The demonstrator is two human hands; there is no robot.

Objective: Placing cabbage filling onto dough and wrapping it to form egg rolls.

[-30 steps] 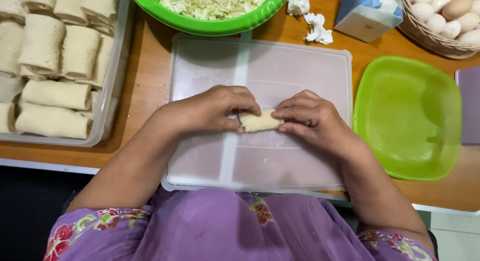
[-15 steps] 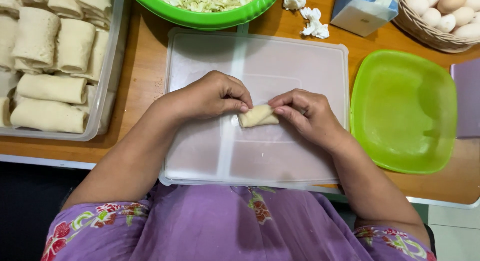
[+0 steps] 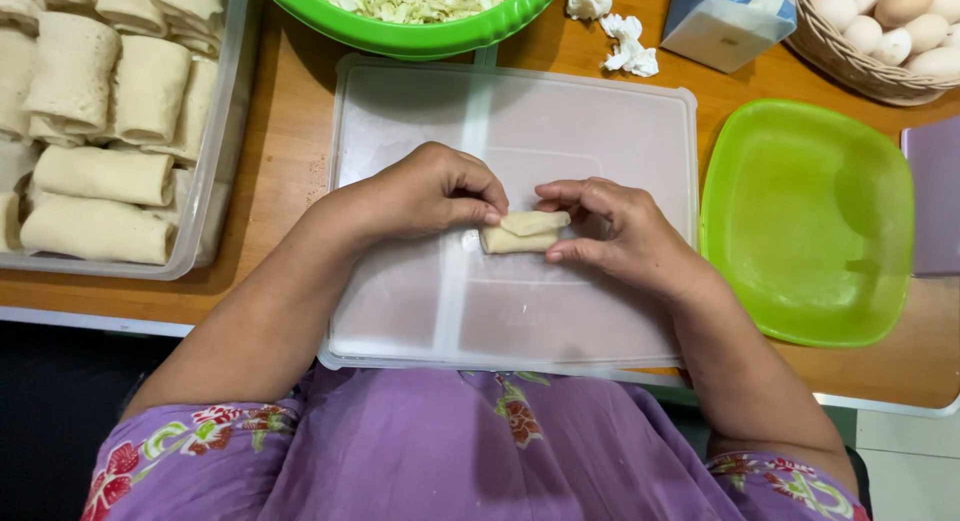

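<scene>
A small pale spring roll (image 3: pixel 524 232) lies on a translucent white plastic lid (image 3: pixel 600 131) in front of me. My left hand (image 3: pixel 425 193) pinches the roll's left end with fingertips and thumb. From the other side, my right hand (image 3: pixel 610 236) holds its right end, fingers curled over the top edge. Most of the roll shows between the two hands, with a folded flap on top.
A clear tray (image 3: pixel 215 181) of several finished rolls sits at the left. A green bowl (image 3: pixel 420 36) of shredded cabbage is at the top. A green lid (image 3: pixel 810 221) lies right, with a basket of eggs (image 3: pixel 880 31), a blue carton (image 3: pixel 725 21) and crumpled tissue (image 3: pixel 625 41) behind.
Both hands have stayed on the roll, shifting slightly up on the lid. The roll looks more tightly folded, with its top flap turned down.
</scene>
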